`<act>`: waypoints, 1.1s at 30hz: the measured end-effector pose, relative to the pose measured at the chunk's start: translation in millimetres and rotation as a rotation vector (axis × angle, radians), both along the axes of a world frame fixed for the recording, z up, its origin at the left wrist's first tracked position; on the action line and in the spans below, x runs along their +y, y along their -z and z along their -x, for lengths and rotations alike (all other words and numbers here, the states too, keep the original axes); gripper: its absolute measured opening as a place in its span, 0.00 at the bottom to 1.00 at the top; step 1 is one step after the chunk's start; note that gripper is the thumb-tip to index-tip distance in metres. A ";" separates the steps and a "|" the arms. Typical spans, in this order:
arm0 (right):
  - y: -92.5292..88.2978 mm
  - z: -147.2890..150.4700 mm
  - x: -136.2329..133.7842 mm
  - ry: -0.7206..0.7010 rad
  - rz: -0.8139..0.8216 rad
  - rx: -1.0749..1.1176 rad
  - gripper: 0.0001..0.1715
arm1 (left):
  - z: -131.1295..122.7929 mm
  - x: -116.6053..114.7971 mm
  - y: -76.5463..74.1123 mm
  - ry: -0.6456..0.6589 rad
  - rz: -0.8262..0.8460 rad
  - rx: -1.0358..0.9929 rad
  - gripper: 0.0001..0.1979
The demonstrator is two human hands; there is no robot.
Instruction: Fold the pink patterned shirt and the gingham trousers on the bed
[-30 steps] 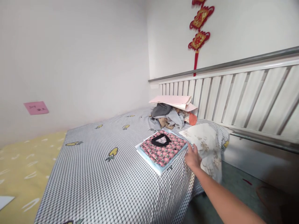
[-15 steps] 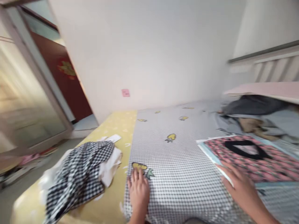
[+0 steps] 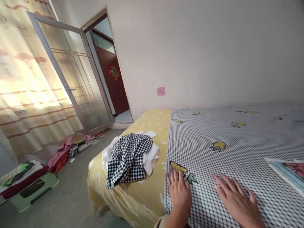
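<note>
Basically, both hands are bare, palm down on the checked sheet (image 3: 201, 155). Left hand (image 3: 180, 191): fingers slightly apart, nothing gripped, fingertips over the lower edge of a yellow printed motif (image 3: 176, 165), close to where the sheet meets the yellow cover (image 3: 153, 122). Right hand (image 3: 238, 201): fingers spread, nothing gripped, flat on the same sheet, well apart from left. The checked sheet covers the right half of the view, runs back to the wall (image 3: 201, 57), prints scattered over it.

Far right, cut off by the edge: pale blue-and-white flat piece (image 3: 281, 167) with pink patterned fabric (image 3: 297, 169) on top, near the right hand, not touching. Left of the left hand, on the yellow cover: crumpled black-and-white gingham cloth (image 3: 130, 155), white fabric (image 3: 150, 158) showing out from under it.

Background: pink note (image 3: 161, 91) on the wall, glazed door (image 3: 71, 66) standing open, patterned curtain (image 3: 26, 95) far left. Green stool (image 3: 30, 199) on the floor (image 3: 76, 199), lower left, items piled on it, too jumbled to sort.
</note>
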State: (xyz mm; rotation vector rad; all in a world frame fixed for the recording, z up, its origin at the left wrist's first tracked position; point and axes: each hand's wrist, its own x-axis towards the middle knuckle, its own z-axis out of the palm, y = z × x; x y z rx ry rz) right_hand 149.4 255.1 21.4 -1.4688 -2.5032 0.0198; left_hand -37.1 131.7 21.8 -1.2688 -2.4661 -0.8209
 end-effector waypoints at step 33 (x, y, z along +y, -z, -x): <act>2.7 2.3 -4.8 -0.014 -0.056 0.147 0.33 | -51.2 -82.7 -119.8 1.087 0.015 0.544 0.12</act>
